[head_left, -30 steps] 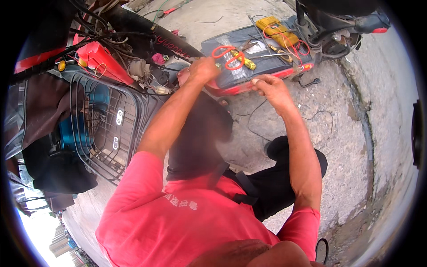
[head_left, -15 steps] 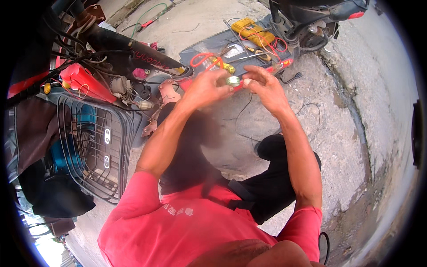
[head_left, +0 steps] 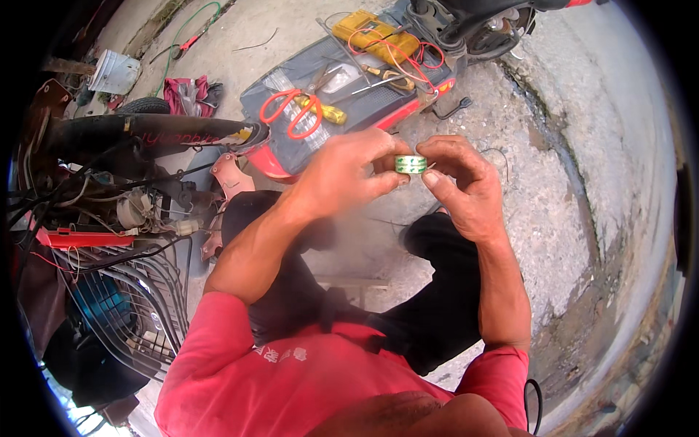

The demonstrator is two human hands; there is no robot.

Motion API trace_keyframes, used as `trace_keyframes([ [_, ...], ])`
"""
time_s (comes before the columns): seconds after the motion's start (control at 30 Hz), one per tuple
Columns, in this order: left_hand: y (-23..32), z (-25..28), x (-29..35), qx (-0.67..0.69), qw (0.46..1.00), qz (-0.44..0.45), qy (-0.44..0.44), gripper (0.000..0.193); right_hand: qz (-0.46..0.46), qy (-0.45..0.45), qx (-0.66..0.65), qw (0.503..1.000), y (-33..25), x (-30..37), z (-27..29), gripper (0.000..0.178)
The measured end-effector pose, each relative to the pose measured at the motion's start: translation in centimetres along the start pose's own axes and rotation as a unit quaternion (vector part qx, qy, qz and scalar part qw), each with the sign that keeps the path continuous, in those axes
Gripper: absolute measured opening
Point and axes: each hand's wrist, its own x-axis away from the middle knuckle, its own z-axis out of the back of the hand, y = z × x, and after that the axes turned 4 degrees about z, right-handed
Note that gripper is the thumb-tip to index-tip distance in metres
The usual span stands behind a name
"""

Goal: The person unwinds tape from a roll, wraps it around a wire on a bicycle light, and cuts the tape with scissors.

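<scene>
A small green roll of tape [head_left: 411, 164] is held between both hands in front of my knees. My left hand [head_left: 342, 171] pinches the roll's left side with thumb and fingers. My right hand [head_left: 462, 186] grips its right side, the thumb pressed near the roll's edge. Just beyond the hands lies a grey and red panel [head_left: 277, 91] used as a tray, carrying red-handled scissors [head_left: 291, 113], a yellow-handled screwdriver [head_left: 329, 113], pliers and a yellow meter [head_left: 375, 33] with red leads.
To the left stands a stripped motor scooter with a black frame bar [head_left: 145, 131], loose wiring and a wire basket [head_left: 138, 306]. A tyre [head_left: 466, 25] stands at the top right. A white bucket [head_left: 115, 71] and a red rag [head_left: 186, 93] lie on the concrete at the back left.
Both hands left the tool panel and drew back toward me, bringing the green tape roll with them. The view tilted so the panel sits farther up.
</scene>
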Motion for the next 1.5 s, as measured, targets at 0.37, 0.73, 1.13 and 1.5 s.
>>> trace_keyframes([
  [0.37,-0.2,1.1,1.3,0.009,0.996,-0.083,0.035,0.033,0.018,-0.002,-0.053,0.998,-1.2,-0.2,-1.8,0.03],
  [0.73,-0.3,1.2,1.7,0.345,0.93,0.125,-0.032,0.038,-0.192,0.03,-0.297,0.935,-1.3,0.4,-2.8,0.037],
  [1.13,-0.3,0.5,1.4,0.298,0.937,0.181,-0.01,0.034,-0.241,0.025,-0.368,0.898,-1.1,0.8,-3.3,0.043],
  [1.5,-0.2,0.4,1.7,0.249,0.956,0.152,0.032,0.028,-0.266,0.02,-0.431,0.862,-0.6,0.8,-3.6,0.046],
])
